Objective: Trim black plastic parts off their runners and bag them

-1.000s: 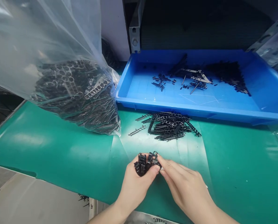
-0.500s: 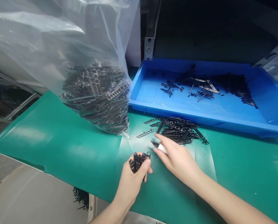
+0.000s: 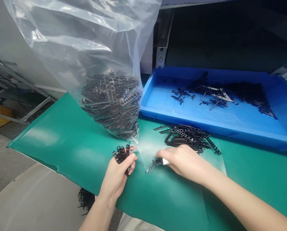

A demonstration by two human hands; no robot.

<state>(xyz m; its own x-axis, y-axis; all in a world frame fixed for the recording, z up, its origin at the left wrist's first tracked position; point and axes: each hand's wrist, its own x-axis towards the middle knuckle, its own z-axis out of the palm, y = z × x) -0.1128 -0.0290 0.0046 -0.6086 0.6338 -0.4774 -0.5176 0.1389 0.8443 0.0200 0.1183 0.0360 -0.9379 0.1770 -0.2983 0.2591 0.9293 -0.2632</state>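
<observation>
My left hand (image 3: 118, 173) is closed around a bunch of small black plastic parts (image 3: 121, 154), whose ring-shaped ends stick up past the fingers. To its right, my right hand (image 3: 185, 162) grips a white-handled tool (image 3: 166, 161), mostly hidden by the fingers; its kind is not clear. A black ladder-like plastic strip (image 3: 153, 166) juts out from the fingertips of that hand, slightly blurred. Just behind the right hand lies a loose pile of similar black plastic strips (image 3: 186, 133) on the green mat (image 3: 85, 173).
A large clear plastic bag (image 3: 105, 51) full of black parts stands at the back left. Behind the pile is a blue tray (image 3: 196, 117) holding black pieces and thin rods. A pale round container (image 3: 44, 199) sits below the table's front edge, and a yellow bin (image 3: 1, 117) is far left.
My left hand has moved left with its bunch. The right hand has turned palm-down and taken up the strip that lay alone by the pile. The view has shifted left.
</observation>
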